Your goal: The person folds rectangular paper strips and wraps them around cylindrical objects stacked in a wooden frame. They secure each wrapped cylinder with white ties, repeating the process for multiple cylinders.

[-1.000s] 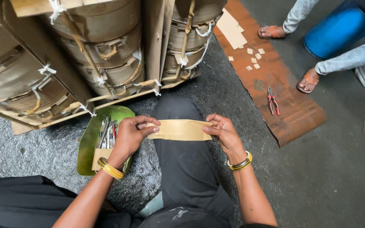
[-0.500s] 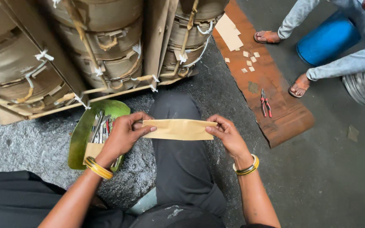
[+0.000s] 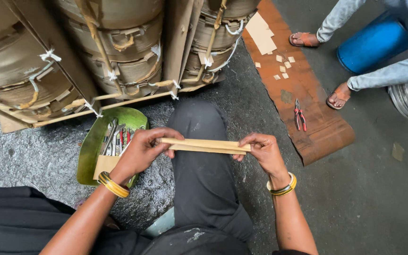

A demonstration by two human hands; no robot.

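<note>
Tan paper strip (image 3: pixel 206 145) held level over the knee, pinched at each end: left hand (image 3: pixel 140 153) fingers clamped on the left end, right hand (image 3: pixel 263 152) fingers clamped on the right end. Strip looks light, thin, stiff like pressboard, folded lengthwise, matte and not slippery; likely creased if bent, so the ends are best gripped. Green tray (image 3: pixel 95 146) of metal tools sits just beside the left hand. Red pliers (image 3: pixel 300 114) lie on a brown sheet (image 3: pixel 317 127), well apart
</note>
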